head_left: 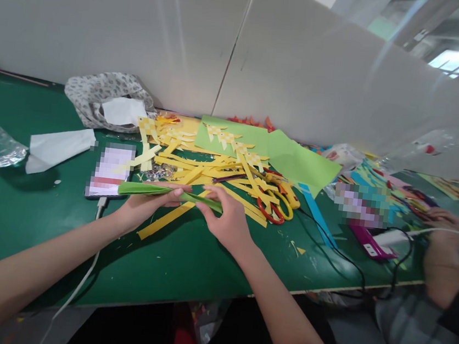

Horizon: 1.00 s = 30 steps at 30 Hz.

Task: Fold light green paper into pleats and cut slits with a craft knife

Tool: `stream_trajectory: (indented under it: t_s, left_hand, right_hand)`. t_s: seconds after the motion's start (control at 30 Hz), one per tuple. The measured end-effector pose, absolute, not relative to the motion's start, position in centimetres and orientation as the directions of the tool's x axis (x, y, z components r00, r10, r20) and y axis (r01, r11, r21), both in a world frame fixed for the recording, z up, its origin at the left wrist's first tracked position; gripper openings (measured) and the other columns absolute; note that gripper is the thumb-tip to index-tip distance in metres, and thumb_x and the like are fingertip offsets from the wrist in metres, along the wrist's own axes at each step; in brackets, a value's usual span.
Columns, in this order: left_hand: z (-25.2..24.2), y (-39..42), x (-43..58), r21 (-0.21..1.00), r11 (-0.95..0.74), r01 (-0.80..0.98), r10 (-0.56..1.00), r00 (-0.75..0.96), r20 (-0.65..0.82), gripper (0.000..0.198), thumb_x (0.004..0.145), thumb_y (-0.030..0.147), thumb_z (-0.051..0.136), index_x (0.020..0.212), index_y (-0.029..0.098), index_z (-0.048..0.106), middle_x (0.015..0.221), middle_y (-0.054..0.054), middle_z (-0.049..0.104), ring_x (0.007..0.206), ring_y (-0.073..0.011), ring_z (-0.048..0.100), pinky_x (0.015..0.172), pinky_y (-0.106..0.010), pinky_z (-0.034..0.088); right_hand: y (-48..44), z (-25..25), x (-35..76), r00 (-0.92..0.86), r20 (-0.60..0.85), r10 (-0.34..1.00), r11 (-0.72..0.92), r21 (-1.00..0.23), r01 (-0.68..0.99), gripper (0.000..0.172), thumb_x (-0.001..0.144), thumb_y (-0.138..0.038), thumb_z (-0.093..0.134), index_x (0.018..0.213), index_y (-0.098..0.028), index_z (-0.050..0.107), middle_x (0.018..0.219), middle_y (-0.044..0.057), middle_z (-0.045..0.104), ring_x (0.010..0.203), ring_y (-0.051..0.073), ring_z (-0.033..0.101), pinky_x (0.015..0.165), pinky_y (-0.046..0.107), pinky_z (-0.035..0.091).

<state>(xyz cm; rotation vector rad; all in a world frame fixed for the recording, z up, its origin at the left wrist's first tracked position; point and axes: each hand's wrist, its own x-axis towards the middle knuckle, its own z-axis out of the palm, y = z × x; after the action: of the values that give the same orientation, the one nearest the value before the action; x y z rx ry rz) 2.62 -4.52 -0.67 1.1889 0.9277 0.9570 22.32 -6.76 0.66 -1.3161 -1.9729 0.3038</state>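
Observation:
A folded piece of green paper (144, 189) is held level above the near part of the table, its long side running left to right. My left hand (149, 204) grips its middle, thumb on top. At the right part of the paper, my right hand (226, 218) pinches it between thumb and fingers. Yellow paper strips (165, 223) lie in a loose heap just behind and under the hands. Among them are woven yellow and white paper pieces (221, 137). Scissors with red and yellow handles (287, 206) rest right of my right hand.
A phone (112, 164) with a white cable (92, 267) lies at left. Behind it sit a patterned cloth bag (84, 100) and white paper (60, 147). Green sheets (305, 161) lie at the back. A co-worker's hand (447, 221) is at right, near a magenta box (370, 246).

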Motion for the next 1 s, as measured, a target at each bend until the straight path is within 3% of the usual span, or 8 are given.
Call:
stream_trajectory:
  t_s: [0.1,0.3,0.4,0.57,0.73,0.87,1.0]
  left_hand:
    - [-0.5,-4.8,2.7,0.995,0.104,0.002,0.934,0.343,-0.098,0.037,0.075,0.048,0.069,0.103,0.024,0.072,0.115,-0.005,0.069,0.104,-0.027,0.064,0.09,-0.035,0.055]
    - [-0.6,-4.7,2.6,0.996,0.041,0.076,0.964,0.26,-0.06,0.04,0.066,0.045,0.077,0.099,0.023,0.073,0.111,-0.006,0.07,0.109,-0.0291,0.06,0.099,-0.042,0.047]
    - [-0.5,-4.7,2.6,0.992,0.071,0.102,0.97,0.226,-0.093,0.037,0.062,0.042,0.08,0.092,0.022,0.075,0.103,-0.006,0.073,0.104,-0.0287,0.063,0.098,-0.044,0.047]
    - [-0.2,-4.9,2.6,0.996,0.04,0.083,0.985,0.165,-0.053,0.024,0.063,0.039,0.079,0.076,0.02,0.073,0.08,-0.006,0.075,0.081,-0.0247,0.069,0.082,-0.039,0.056]
    - [-0.3,-5.0,2.9,0.998,0.061,0.006,0.974,0.218,-0.061,0.028,0.063,0.036,0.079,0.085,0.019,0.073,0.091,-0.006,0.075,0.087,-0.0241,0.069,0.083,-0.037,0.056]
    - [-0.5,-5.1,3.2,0.994,0.084,0.074,0.948,0.302,-0.103,0.028,0.062,0.037,0.079,0.083,0.019,0.074,0.091,-0.006,0.075,0.091,-0.0263,0.069,0.085,-0.038,0.055]
    - [-0.5,-4.8,3.1,0.997,0.055,0.054,0.979,0.195,-0.065,0.026,0.062,0.037,0.079,0.079,0.018,0.073,0.089,-0.006,0.075,0.089,-0.0268,0.069,0.084,-0.038,0.055]
  right_hand:
    - [-6.9,0.9,22.2,-0.266,0.425,0.865,0.473,-0.518,0.712,0.008,0.081,-0.028,0.066,0.085,-0.02,0.065,0.081,0.005,0.07,0.077,0.02,0.064,0.07,0.032,0.047]
    - [-6.6,1.4,22.0,-0.119,0.297,0.947,0.31,-0.761,0.57,0.015,0.073,-0.02,0.072,0.062,-0.019,0.061,0.063,-0.001,0.065,0.062,0.015,0.06,0.06,0.027,0.045]
    - [-6.6,1.3,21.8,-0.102,0.248,0.963,0.266,-0.826,0.497,0.015,0.069,-0.021,0.074,0.061,-0.019,0.062,0.062,0.0,0.066,0.061,0.015,0.06,0.061,0.028,0.047]
    - [-6.6,1.2,21.5,-0.105,0.207,0.973,0.232,-0.884,0.406,0.015,0.066,-0.024,0.076,0.06,-0.019,0.063,0.062,0.0,0.066,0.06,0.014,0.06,0.059,0.027,0.047]
    - [-6.8,1.2,21.2,-0.09,0.205,0.975,0.224,-0.908,0.354,0.017,0.064,-0.03,0.077,0.06,-0.019,0.064,0.061,0.0,0.067,0.059,0.015,0.061,0.059,0.028,0.049]
    - [-7.1,1.1,20.9,-0.086,0.22,0.972,0.236,-0.889,0.394,0.02,0.068,-0.036,0.076,0.062,-0.02,0.066,0.062,0.0,0.068,0.06,0.015,0.061,0.059,0.027,0.049]
    - [-7.1,1.2,21.1,-0.125,0.292,0.948,0.313,-0.797,0.517,0.014,0.069,-0.032,0.076,0.074,-0.02,0.07,0.073,0.002,0.072,0.069,0.018,0.066,0.065,0.029,0.051]
